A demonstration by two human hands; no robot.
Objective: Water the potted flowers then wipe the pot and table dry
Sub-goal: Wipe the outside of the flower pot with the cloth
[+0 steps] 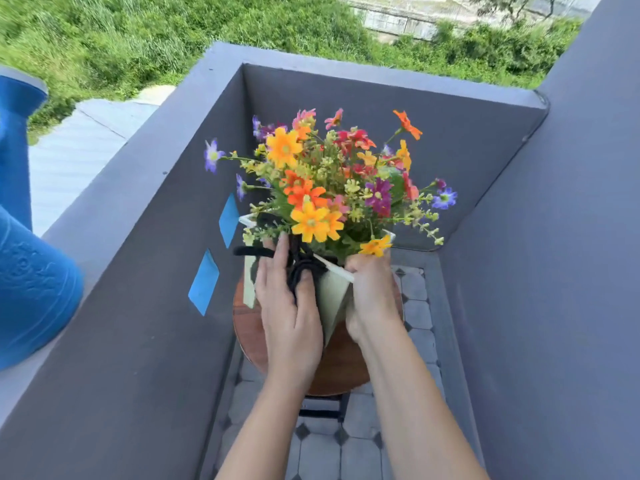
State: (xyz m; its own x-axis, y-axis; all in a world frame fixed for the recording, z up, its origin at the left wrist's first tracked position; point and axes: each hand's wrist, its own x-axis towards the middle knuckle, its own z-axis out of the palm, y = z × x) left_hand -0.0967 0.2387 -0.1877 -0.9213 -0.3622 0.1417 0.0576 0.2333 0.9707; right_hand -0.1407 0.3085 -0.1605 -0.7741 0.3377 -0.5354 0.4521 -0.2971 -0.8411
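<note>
A pale green square pot [330,296] with a white rim holds a bunch of orange, yellow, red and purple flowers [332,181]. It stands on a small round wooden table [346,365] in a balcony corner. My left hand [291,306] lies flat against the pot's near-left face, over a black cord [301,268] tied in a knot there. My right hand [372,299] grips the pot's right side just under the rim. No cloth or watering can is visible in either hand.
Grey balcony walls [138,306] close in on the left, back and right. Two blue tape patches [204,282] mark the left wall. A large blue container [31,278] sits on the left ledge. Grey floor tiles [346,452] lie below the table. Grass lies beyond.
</note>
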